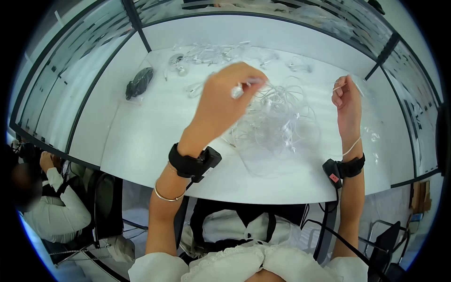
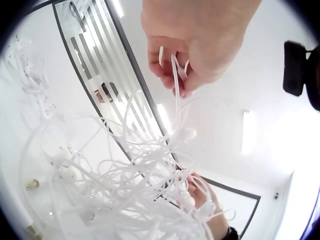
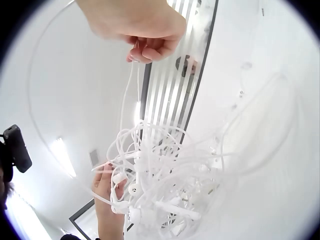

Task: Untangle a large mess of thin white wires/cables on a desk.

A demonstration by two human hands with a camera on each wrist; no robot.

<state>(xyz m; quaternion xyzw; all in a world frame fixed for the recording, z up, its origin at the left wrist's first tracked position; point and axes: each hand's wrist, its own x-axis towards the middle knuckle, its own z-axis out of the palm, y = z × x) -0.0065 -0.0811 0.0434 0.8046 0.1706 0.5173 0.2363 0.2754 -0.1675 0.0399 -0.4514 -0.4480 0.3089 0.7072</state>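
Note:
A tangled heap of white cables [image 1: 277,117] with earbud ends lies mid-table in the head view. Above its left side, my left hand [image 1: 221,98] has fingers curled round a white cable piece; in the left wrist view this hand [image 2: 192,45] pinches a cable [image 2: 176,95] that runs down to the tangle. To the right of the heap, my right hand [image 1: 346,101] is raised with a thin white cable between its fingertips. In the right wrist view the hand [image 3: 140,30] pinches a cable [image 3: 124,100], and strands hang toward the tangle.
A dark bundle in clear plastic [image 1: 140,83] lies at the table's left. More white cables and small parts [image 1: 206,54] are spread along the back. Clear plastic [image 1: 373,136] lies near the right edge. Low panels enclose the table; another person [image 1: 56,202] sits at the left.

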